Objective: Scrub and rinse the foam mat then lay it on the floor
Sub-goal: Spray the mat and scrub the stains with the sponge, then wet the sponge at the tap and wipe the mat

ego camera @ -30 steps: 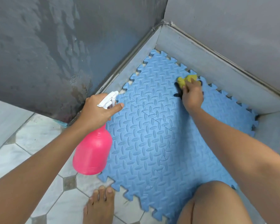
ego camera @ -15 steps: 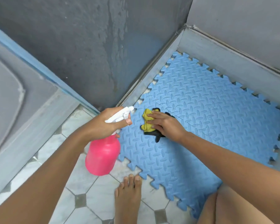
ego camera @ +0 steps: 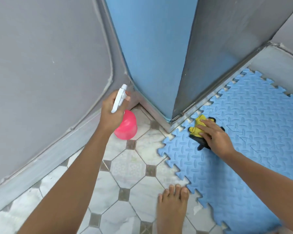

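Blue foam, ridged and jigsaw-edged: the foam mat (ego camera: pixel 260 115), flat on the floor at right, far edge tucked against a grey ledge (ego camera: pixel 277 59) and the foot of the wall corner. Pressed onto it near its left corner by the right hand (ego camera: pixel 215 135), fingers straight and spread: a yellow-and-black cloth (ego camera: pixel 197 127). Clenched in the left hand (ego camera: pixel 111 112), well left of the mat and above the tiles: a pink spray bottle (ego camera: pixel 126 127), white trigger head (ego camera: pixel 119 98) pointing up and far, toward the wall, not at the mat.

Likely trouble, as a judgement only:
- Risk of wetting wall or tiles instead of foam if sprayed now; needs aiming back first.
- Risk of lifting or folding the interlocking teeth by scrubbing so close to the edge.
- Risk of shoving the whole mat across smooth tile, with only a flat palm pinning it.
- Risk of a slip too: bare foot (ego camera: pixel 172 208) at the mat's near edge on glossy tile, worse once wet.
- Thin dark lines in the foam right of the hand, perhaps cracks; liable to tear wider under hard rubbing.

Underfoot: pale marbled floor tiles (ego camera: pixel 130 166) with small grey diamond insets, some grime along the mat's left edge. Far centre: a blue panel (ego camera: pixel 150 56) meeting a dark grey wall at a sharp corner, metal strip at the base. Left: a broad grey wall (ego camera: pixel 41 65) with a raised moulding.
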